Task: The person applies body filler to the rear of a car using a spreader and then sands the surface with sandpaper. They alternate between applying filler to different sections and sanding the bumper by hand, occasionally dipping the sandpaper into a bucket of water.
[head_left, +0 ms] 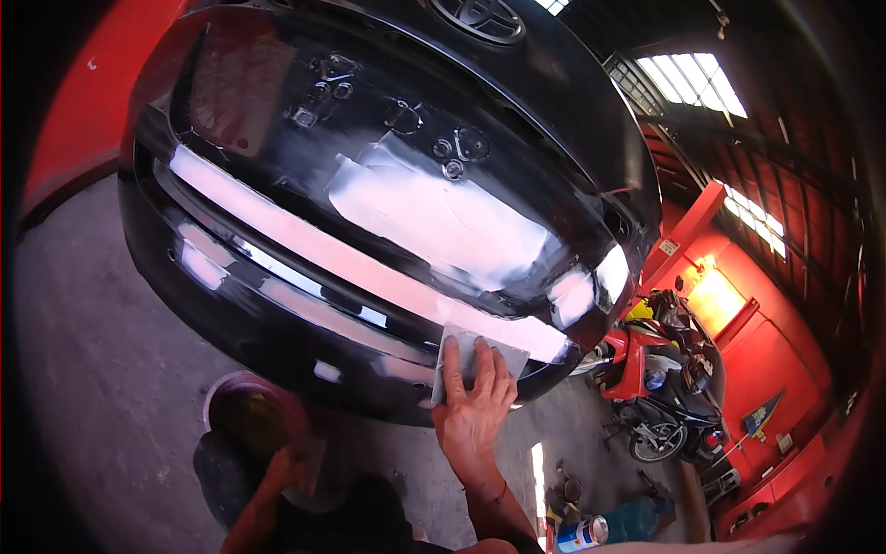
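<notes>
My right hand [477, 403] presses a grey sheet of sandpaper [513, 357] flat against the right part of the black car bumper [397, 402], fingers stretched over the sheet. A long band of pale pinkish filler [323, 249] runs along the bumper's upper ledge, and the sheet overlaps its lower edge. Lower down, in shadow, my left hand [291, 468] is held beside a round bucket [300, 406]. Its fingers look closed around a flat, dim piece that I cannot make out. Above the ledge, a large whitish filler patch [443, 212] covers part of the black panel.
A red and black motorcycle [655, 369] stands by the red wall [775, 351] at right. On the floor below it lie a blue and white can [583, 533] and a teal container [632, 519]. Grey concrete floor [83, 369] extends at left.
</notes>
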A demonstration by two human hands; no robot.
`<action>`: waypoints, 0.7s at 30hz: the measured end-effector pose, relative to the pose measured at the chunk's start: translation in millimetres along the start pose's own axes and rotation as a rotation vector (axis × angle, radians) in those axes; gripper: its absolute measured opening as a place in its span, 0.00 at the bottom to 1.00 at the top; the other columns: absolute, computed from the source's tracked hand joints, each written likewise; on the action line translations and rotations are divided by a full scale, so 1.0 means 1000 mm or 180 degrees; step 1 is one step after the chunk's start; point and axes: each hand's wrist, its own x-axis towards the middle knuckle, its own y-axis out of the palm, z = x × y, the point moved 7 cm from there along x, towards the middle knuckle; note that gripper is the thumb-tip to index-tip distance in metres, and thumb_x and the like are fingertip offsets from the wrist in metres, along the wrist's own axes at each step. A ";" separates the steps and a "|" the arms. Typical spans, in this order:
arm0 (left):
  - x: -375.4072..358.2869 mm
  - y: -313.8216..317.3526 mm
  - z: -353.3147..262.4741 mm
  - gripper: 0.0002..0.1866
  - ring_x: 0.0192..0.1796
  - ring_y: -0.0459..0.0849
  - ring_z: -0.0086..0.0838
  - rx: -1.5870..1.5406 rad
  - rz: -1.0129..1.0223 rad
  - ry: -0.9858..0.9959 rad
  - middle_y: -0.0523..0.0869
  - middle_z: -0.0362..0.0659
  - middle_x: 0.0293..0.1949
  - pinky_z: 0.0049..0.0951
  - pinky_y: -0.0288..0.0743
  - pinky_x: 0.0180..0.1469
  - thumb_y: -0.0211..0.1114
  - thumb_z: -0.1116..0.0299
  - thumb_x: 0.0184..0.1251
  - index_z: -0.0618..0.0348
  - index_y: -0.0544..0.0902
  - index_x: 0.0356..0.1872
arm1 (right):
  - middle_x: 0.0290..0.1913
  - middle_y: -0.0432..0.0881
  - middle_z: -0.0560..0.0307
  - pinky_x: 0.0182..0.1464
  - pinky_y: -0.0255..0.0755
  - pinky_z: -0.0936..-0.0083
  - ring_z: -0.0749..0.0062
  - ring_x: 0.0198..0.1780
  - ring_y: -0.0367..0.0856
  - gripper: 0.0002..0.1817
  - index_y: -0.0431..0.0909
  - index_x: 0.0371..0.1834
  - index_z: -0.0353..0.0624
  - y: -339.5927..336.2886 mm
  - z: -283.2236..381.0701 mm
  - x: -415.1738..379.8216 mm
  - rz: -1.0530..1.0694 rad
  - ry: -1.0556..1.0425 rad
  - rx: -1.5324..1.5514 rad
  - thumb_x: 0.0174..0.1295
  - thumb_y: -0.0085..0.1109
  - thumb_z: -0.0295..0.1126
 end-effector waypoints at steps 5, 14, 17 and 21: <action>-0.002 -0.003 -0.023 0.23 0.47 0.90 0.35 0.0191 -0.0033 -0.0027 0.89 0.50 0.45 0.36 0.81 0.49 0.70 0.57 0.61 0.56 0.84 0.56 | 0.71 0.66 0.40 0.67 0.55 0.41 0.41 0.71 0.63 0.51 0.68 0.76 0.52 -0.011 -0.009 -0.014 0.0105 0.0107 0.0206 0.37 0.68 0.23; -0.001 -0.002 0.000 0.24 0.47 0.90 0.35 -0.0054 -0.0306 0.0161 0.89 0.49 0.46 0.36 0.81 0.50 0.70 0.58 0.61 0.56 0.83 0.57 | 0.65 0.68 0.33 0.66 0.62 0.49 0.40 0.63 0.70 0.34 0.62 0.74 0.35 -0.001 -0.145 -0.016 -0.0744 0.1500 0.0021 0.62 0.58 0.22; 0.004 -0.002 0.016 0.28 0.45 0.87 0.27 -0.0080 -0.0075 -0.0034 0.89 0.44 0.46 0.32 0.83 0.44 0.74 0.58 0.61 0.56 0.81 0.61 | 0.65 0.67 0.33 0.65 0.62 0.48 0.40 0.62 0.70 0.34 0.62 0.73 0.32 -0.003 -0.102 0.006 -0.0717 0.1176 0.0281 0.61 0.58 0.23; 0.001 0.000 0.039 0.27 0.44 0.88 0.29 0.0425 -0.0063 -0.0199 0.89 0.47 0.45 0.36 0.83 0.45 0.73 0.56 0.62 0.55 0.81 0.61 | 0.66 0.67 0.36 0.63 0.62 0.49 0.40 0.64 0.67 0.39 0.63 0.72 0.29 -0.012 -0.027 0.036 -0.0206 0.0892 0.0380 0.53 0.63 0.25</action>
